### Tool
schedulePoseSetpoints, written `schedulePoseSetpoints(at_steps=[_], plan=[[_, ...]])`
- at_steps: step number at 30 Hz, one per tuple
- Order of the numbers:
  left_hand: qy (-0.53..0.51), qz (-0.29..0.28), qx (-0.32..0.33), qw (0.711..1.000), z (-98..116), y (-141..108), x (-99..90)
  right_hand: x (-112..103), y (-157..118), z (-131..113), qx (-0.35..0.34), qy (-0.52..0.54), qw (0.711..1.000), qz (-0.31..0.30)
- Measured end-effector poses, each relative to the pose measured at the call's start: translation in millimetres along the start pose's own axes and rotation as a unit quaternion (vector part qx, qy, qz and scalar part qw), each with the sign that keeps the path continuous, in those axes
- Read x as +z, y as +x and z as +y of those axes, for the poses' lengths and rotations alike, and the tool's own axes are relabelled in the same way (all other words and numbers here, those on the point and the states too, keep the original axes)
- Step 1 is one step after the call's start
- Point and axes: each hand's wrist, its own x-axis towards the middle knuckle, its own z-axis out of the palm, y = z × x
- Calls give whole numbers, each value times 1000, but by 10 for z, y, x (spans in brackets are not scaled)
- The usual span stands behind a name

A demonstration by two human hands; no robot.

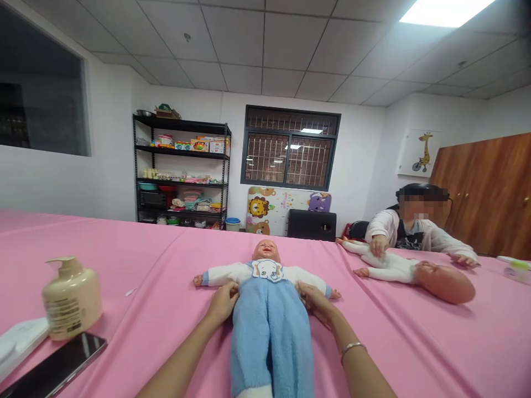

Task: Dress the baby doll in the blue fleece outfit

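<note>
A baby doll (269, 309) in blue fleece overalls and a white top lies on its back on the pink tablecloth (145, 265), head away from me. My left hand (223, 301) rests against the doll's side under its arm. My right hand (316, 301), with a bracelet on the wrist, presses the opposite side. Both hands hold the doll's torso between them.
A beige pump bottle (71, 298) and a dark phone (56, 367) sit at the left. At the right a seated person (415, 229) handles a second doll (415, 271) in white. A black shelf (182, 171) of toys stands at the back wall.
</note>
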Motion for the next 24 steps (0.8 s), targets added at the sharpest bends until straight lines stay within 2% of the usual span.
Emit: schedulePoseSetpoints(at_steps=[2,3,6,9,11,12,13,15,16,17,18,19,21,22,24], plan=[[38,16,-1,999,9,12,-44,-87,-65,9,1,14,1000,-27],[55,27,-3,998,10,17,-60,-120,-68,22,-6,-5,1000,-4],[91,56,-22,994,-4,15,-75,-120,43,36,-63,-104,980,156],[71,67,-20,995,-48,12,-57,86,162,-154,-122,-157,942,269],[32,77,-22,996,-89,24,-50,339,98,-429,-174,-187,922,291],[15,82,-25,996,-109,33,-49,489,3,-589,-211,-214,914,272],[2,86,-30,996,-126,42,-50,646,-130,-745,-238,-240,918,208],[-9,92,-34,995,-150,58,-50,951,-470,-985,-260,-316,912,9],[-10,92,-34,995,-154,62,-48,1087,-651,-1046,-259,-356,893,-92],[-11,90,-34,995,-154,63,-42,1204,-820,-1061,-251,-409,860,-171],[-14,85,-32,996,-149,61,-35,1300,-966,-1032,-257,-474,814,-217],[-17,78,-29,996,-142,57,-26,1373,-1082,-968,-269,-540,761,-238],[-26,60,-19,998,-121,44,-8,1456,-1220,-786,-295,-647,666,-223],[-29,53,-16,998,-109,37,1,1475,-1249,-695,-309,-682,631,-202],[-33,48,-10,998,-88,24,13,1492,-1267,-551,-336,-713,593,-165]])
